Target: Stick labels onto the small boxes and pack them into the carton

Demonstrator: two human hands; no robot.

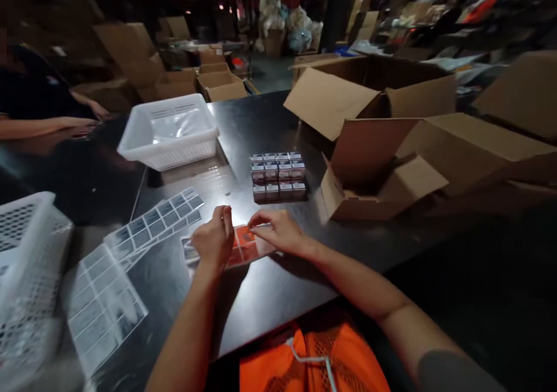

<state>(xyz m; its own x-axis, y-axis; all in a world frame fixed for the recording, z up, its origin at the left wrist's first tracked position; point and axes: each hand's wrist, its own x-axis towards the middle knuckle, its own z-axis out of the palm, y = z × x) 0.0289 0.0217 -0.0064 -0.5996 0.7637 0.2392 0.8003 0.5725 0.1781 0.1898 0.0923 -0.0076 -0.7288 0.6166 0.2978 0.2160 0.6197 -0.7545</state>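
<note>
A sheet of labels [243,246], its squares showing orange-red between pale lines, is in front of me above the metal table. My right hand [281,231] pinches its upper right part between thumb and fingers. Over the left end of the sheet, my left hand [213,238] is closed with its fingertips together; what lies between those fingertips is too small to see. Small boxes [190,251] show partly beside my left hand. Just beyond my hands, several small boxes [278,174] with pale tops stand in neat rows.
More label sheets [107,299] lie at the left, partly overlapping. A white basket [169,131] holding clear plastic stands behind them, another white basket [30,264] at the left edge. Open cardboard boxes [365,206] crowd the right. A person's arm [39,128] rests at the far left.
</note>
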